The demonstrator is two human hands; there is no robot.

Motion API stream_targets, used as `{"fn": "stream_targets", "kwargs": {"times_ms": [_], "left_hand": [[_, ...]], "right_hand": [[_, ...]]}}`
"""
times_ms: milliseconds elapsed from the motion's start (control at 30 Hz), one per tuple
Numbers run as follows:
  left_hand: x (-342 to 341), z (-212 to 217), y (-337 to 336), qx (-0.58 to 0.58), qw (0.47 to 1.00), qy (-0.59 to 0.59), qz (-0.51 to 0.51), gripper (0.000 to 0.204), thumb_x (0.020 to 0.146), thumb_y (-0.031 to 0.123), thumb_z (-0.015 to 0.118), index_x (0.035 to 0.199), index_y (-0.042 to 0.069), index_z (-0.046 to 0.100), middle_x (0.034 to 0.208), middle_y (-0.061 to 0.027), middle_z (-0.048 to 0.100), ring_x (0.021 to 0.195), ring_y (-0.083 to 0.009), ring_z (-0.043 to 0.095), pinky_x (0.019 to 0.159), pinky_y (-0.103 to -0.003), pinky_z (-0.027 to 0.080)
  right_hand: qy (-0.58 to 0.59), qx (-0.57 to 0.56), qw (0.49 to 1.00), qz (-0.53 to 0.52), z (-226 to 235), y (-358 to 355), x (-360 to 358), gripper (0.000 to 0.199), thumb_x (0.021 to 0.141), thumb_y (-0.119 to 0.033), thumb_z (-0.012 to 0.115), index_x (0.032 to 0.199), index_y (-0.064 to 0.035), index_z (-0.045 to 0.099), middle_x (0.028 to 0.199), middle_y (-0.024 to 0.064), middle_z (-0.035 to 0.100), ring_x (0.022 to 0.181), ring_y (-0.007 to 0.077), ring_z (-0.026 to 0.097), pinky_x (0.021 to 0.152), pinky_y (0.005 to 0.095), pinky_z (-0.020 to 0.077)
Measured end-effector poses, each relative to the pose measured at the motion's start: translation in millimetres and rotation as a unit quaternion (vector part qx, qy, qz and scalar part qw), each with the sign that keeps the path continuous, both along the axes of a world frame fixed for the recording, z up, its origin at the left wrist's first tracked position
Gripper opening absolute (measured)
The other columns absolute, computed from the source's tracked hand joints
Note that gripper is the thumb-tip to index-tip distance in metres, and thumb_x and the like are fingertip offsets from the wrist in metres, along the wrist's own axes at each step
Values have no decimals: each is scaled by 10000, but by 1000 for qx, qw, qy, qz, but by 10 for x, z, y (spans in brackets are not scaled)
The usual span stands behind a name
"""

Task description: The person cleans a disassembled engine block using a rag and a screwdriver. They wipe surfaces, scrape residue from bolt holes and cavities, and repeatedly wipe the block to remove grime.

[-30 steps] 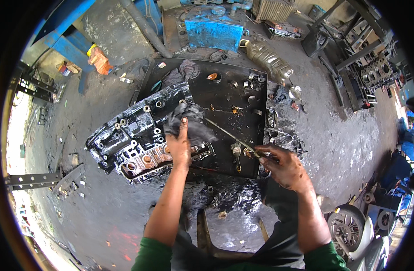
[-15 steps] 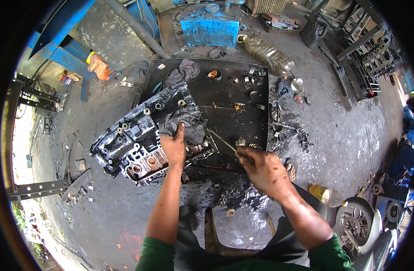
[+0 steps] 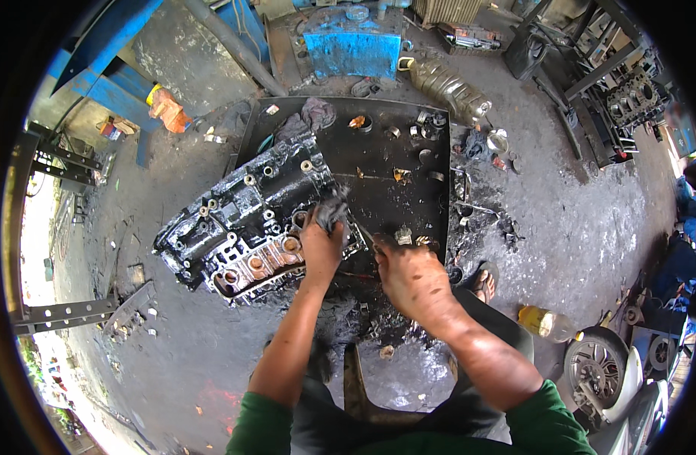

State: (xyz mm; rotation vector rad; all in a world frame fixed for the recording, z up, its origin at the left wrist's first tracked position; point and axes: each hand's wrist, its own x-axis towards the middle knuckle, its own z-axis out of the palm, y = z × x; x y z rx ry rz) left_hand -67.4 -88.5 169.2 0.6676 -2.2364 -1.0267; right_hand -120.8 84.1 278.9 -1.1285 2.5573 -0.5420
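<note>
Greasy black metal all over: the engine block (image 3: 249, 227) lies on its side at the left edge of the dark steel tray (image 3: 431, 205), half hanging off onto the concrete floor (image 3: 575, 220). Its long axis runs diagonally, from lower left up toward the upper right, with the row of rusty round ports facing me. My left hand (image 3: 320, 246) is pressed on the block's near right corner, fingers curled around a grey rag (image 3: 333, 212). My right hand (image 3: 410, 274) sits just beside it, closed in a fist around a thin metal tool (image 3: 365, 236) whose tip points up-left toward the rag. Small loose parts are scattered across the tray behind.
</note>
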Motion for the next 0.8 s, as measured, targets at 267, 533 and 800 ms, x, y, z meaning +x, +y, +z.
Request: {"fn": "stream_targets", "kwargs": {"times_ms": [267, 533, 800], "left_hand": [[-17, 153, 189, 90, 993, 66, -30, 257, 794, 40, 649, 1041, -26, 627, 985, -195, 620, 856, -373, 607, 796, -423, 489], [-232, -151, 215, 579, 790, 186, 79, 213, 891, 149, 711, 1025, 51, 578, 946, -12, 612, 759, -77, 574, 683, -208, 482], [-467, -291, 437, 599, 755, 254, 79, 375, 862, -9, 690, 1186, -17, 502, 1040, -91, 609, 948, -127, 606, 873, -257, 523]], "right_hand": [[-97, -148, 984, -6, -36, 160, -274, 243, 890, -177, 597, 1111, -91, 650, 826, 208, 678, 740, 378, 668, 718, 449, 541], [-140, -41, 987, -67, -242, 62, 86, 295, 914, -168, 594, 1194, -72, 599, 1002, 209, 672, 804, 380, 671, 715, 449, 545], [-132, -67, 987, -57, -238, 479, -138, 338, 914, -140, 603, 1250, -101, 587, 1048, 173, 689, 902, 329, 691, 777, 394, 557]]}}
